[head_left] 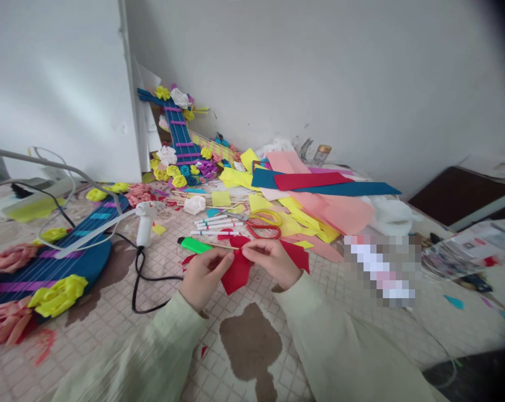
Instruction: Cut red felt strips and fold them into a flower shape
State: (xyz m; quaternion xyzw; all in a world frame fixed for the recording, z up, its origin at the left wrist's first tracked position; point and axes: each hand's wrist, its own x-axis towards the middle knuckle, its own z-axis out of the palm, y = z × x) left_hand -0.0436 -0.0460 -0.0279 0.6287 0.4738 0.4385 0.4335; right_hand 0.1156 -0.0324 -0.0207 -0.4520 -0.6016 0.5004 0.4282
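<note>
In the head view, a piece of red crepe paper (236, 274) is pinched between my two hands, its pointed lower part hanging down. My left hand (203, 277) grips its upper left edge with thumb and fingers. Close beside it, my right hand (274, 261) pinches the top of the same paper. More red paper (296, 257) lies beyond my right hand. Just past my left hand are a green highlighter (197, 245) and a thin stick whose near end is hidden by the paper. Scissors with red and yellow handles (264, 230) rest behind my hands.
At left are a white hot glue gun (144, 226) with a black cord and a blue paper guitar (91, 251) with paper flowers. Several marker pens (219, 225) and paper strips (319, 188) lie at the back. A glass jar (322, 153) stands by the wall.
</note>
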